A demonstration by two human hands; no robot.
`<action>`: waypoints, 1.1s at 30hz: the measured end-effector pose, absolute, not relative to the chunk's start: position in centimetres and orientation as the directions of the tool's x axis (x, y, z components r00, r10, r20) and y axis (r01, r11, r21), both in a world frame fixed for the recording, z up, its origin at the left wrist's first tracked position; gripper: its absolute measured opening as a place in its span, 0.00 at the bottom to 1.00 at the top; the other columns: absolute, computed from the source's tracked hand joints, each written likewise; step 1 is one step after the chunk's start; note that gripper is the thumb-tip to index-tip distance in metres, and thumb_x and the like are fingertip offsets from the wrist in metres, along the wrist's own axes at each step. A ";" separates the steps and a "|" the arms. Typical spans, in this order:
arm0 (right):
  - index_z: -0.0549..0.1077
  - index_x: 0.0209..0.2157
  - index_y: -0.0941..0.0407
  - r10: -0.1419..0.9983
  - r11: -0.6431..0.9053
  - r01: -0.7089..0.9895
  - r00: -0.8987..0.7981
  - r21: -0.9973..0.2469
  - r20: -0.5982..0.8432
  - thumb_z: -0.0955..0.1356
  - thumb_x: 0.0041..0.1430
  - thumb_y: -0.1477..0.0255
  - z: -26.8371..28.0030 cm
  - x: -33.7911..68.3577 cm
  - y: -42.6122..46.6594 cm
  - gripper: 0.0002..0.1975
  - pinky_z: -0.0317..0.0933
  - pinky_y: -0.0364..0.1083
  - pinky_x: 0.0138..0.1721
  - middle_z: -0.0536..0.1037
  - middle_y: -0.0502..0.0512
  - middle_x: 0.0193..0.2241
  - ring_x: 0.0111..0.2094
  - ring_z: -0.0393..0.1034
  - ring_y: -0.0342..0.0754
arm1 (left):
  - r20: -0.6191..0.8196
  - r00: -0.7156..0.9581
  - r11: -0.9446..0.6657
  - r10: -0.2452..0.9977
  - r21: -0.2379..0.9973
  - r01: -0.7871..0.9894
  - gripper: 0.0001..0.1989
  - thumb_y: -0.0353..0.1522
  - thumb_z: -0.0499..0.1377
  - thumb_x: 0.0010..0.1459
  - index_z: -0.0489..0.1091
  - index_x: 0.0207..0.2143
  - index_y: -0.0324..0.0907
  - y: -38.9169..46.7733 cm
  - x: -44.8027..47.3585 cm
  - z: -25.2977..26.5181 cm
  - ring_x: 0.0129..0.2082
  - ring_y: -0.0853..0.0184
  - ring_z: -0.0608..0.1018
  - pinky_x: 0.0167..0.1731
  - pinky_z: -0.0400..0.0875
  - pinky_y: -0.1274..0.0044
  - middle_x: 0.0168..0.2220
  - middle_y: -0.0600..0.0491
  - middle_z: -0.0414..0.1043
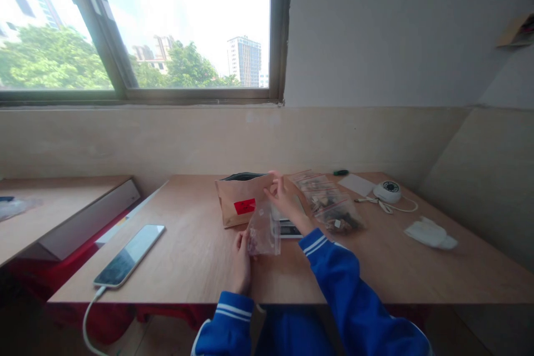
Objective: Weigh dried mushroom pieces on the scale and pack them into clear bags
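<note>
A clear plastic zip bag (263, 231) stands tilted near the front of the table, with a little dark purplish content low in it. My left hand (241, 256) is closed on its lower left side. Behind it is an upright brown paper pouch (229, 200) with a red label, its top gaping. At the pouch's upper right corner is my right hand (283, 197), fingers curled together; whatever is between them is too small to make out. Partly hidden under my right wrist and the clear bag lies a small scale (288, 230).
Several filled zip bags (327, 203) overlap right of the scale. Farther right are a white dome camera (387, 191) with its cable, a white card (356, 184), a green-handled tool (341, 172) and a crumpled white wrapper (431, 233). A phone (129, 256) charges at the left.
</note>
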State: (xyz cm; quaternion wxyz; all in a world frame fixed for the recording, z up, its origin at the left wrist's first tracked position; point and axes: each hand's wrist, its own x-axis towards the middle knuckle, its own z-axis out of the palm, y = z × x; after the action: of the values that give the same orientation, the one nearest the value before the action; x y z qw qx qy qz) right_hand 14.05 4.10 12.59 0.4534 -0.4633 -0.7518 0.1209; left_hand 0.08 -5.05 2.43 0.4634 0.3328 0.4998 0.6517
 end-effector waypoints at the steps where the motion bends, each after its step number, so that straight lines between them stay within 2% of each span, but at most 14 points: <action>1: 0.52 0.58 0.55 0.805 0.537 0.606 -0.162 -0.587 0.570 0.63 0.61 0.68 12.6 14.1 4.1 0.26 0.65 0.44 0.29 0.72 0.60 0.43 0.26 0.71 0.45 | -0.041 -0.386 -0.062 0.921 0.966 -0.252 0.17 0.47 0.56 0.50 0.63 0.27 0.42 -5.6 -0.5 2.3 0.17 0.72 0.64 0.14 0.58 0.81 0.21 0.58 0.62; 4: 0.51 0.60 0.55 0.796 0.529 0.662 -0.170 -0.531 0.581 0.63 0.61 0.67 12.5 14.6 4.3 0.27 0.64 0.44 0.28 0.74 0.60 0.42 0.27 0.71 0.46 | -0.020 -0.511 -0.034 0.859 0.995 -0.095 0.19 0.49 0.54 0.51 0.63 0.26 0.42 -7.0 -3.5 2.0 0.16 0.73 0.62 0.14 0.60 0.80 0.19 0.60 0.60; 7: 0.50 0.61 0.57 0.780 0.532 0.688 -0.171 -0.493 0.602 0.63 0.61 0.69 12.4 15.0 4.7 0.29 0.64 0.45 0.30 0.75 0.60 0.40 0.28 0.72 0.47 | -0.003 -0.582 0.053 0.813 0.996 0.069 0.19 0.49 0.53 0.50 0.65 0.28 0.41 -7.4 -8.1 2.2 0.16 0.71 0.65 0.14 0.60 0.79 0.21 0.57 0.65; 11: 0.50 0.61 0.57 0.781 0.519 0.702 -0.158 -0.488 0.605 0.62 0.61 0.69 12.3 14.9 4.7 0.28 0.64 0.45 0.31 0.75 0.60 0.40 0.28 0.72 0.48 | -0.125 -0.556 0.224 0.822 0.968 0.112 0.14 0.43 0.54 0.47 0.65 0.26 0.40 -6.1 -14.4 3.0 0.16 0.69 0.66 0.16 0.61 0.77 0.17 0.58 0.63; 14: 0.50 0.61 0.56 0.763 0.547 0.701 -0.192 -0.458 0.617 0.61 0.62 0.69 12.3 14.5 4.6 0.27 0.65 0.46 0.33 0.74 0.59 0.40 0.30 0.72 0.49 | -0.121 -0.630 0.277 0.767 0.948 0.156 0.14 0.40 0.53 0.49 0.66 0.33 0.38 -4.6 -17.3 3.6 0.20 0.66 0.71 0.23 0.67 0.73 0.23 0.54 0.68; 16: 0.49 0.61 0.56 0.749 0.563 0.705 -0.212 -0.432 0.628 0.61 0.62 0.70 12.2 14.3 4.5 0.27 0.65 0.47 0.35 0.75 0.59 0.40 0.33 0.73 0.50 | -0.017 -0.706 0.309 0.708 0.906 0.288 0.16 0.40 0.52 0.51 0.66 0.38 0.38 -3.9 -17.8 3.7 0.25 0.63 0.73 0.30 0.70 0.69 0.27 0.52 0.69; 18: 0.49 0.61 0.56 0.746 0.558 0.716 -0.209 -0.421 0.632 0.61 0.62 0.71 12.1 14.1 4.5 0.28 0.65 0.48 0.36 0.75 0.59 0.40 0.35 0.73 0.51 | 0.168 -0.696 0.264 0.698 0.843 0.469 0.18 0.40 0.51 0.53 0.66 0.41 0.38 -3.7 -17.5 3.5 0.33 0.59 0.74 0.39 0.70 0.65 0.32 0.49 0.69; 20: 0.49 0.62 0.55 0.749 0.546 0.726 -0.200 -0.417 0.632 0.60 0.62 0.71 12.1 14.1 4.5 0.28 0.65 0.48 0.36 0.75 0.60 0.42 0.35 0.73 0.50 | 0.308 -0.586 0.173 0.750 0.762 0.623 0.19 0.41 0.51 0.53 0.67 0.42 0.38 -3.9 -16.9 2.9 0.39 0.56 0.73 0.44 0.68 0.63 0.35 0.47 0.67; 22: 0.48 0.62 0.55 0.756 0.532 0.736 -0.190 -0.419 0.626 0.60 0.62 0.72 12.2 14.1 4.4 0.28 0.65 0.47 0.36 0.75 0.60 0.43 0.35 0.73 0.51 | 0.347 -0.460 0.104 0.817 0.697 0.710 0.17 0.40 0.51 0.53 0.69 0.41 0.40 -4.2 -16.4 2.2 0.40 0.56 0.72 0.45 0.67 0.63 0.37 0.46 0.64; 24: 0.48 0.62 0.55 0.772 0.516 0.744 -0.188 -0.425 0.607 0.60 0.62 0.74 12.6 14.3 4.3 0.28 0.65 0.47 0.36 0.75 0.60 0.42 0.35 0.73 0.51 | 0.345 -0.434 0.105 0.832 0.670 0.735 0.15 0.35 0.50 0.54 0.71 0.40 0.41 -4.5 -16.5 1.8 0.40 0.57 0.72 0.45 0.67 0.65 0.38 0.46 0.62; 27: 0.49 0.62 0.55 0.797 0.489 0.759 -0.189 -0.430 0.574 0.60 0.60 0.76 13.5 14.9 4.1 0.29 0.64 0.46 0.35 0.77 0.58 0.39 0.34 0.73 0.51 | 0.349 -0.556 0.191 0.754 0.694 0.695 0.16 0.27 0.47 0.54 0.71 0.40 0.39 -4.7 -17.1 1.7 0.43 0.57 0.70 0.48 0.65 0.65 0.35 0.46 0.63; 30: 0.49 0.63 0.53 0.797 0.508 0.756 -0.230 -0.413 0.558 0.61 0.59 0.77 14.2 15.4 4.2 0.31 0.65 0.46 0.35 0.77 0.58 0.40 0.35 0.73 0.51 | 0.343 -0.683 0.292 0.645 0.715 0.635 0.16 0.31 0.48 0.56 0.71 0.43 0.37 -4.7 -17.3 2.3 0.48 0.51 0.68 0.49 0.62 0.59 0.38 0.43 0.65; 33: 0.46 0.64 0.53 0.784 0.561 0.721 -0.305 -0.407 0.541 0.61 0.59 0.77 14.2 15.3 4.1 0.33 0.66 0.47 0.37 0.76 0.59 0.43 0.37 0.74 0.52 | 0.460 -0.685 0.291 0.566 0.666 0.687 0.19 0.37 0.49 0.58 0.70 0.46 0.38 -4.8 -16.5 2.9 0.52 0.47 0.65 0.51 0.58 0.54 0.47 0.39 0.63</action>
State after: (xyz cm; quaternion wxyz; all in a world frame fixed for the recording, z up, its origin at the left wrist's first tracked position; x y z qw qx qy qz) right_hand 15.32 4.14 14.16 0.3607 -0.4663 -0.8065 0.0436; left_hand -16.50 -4.81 2.92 -0.0677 0.3912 0.8005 0.4491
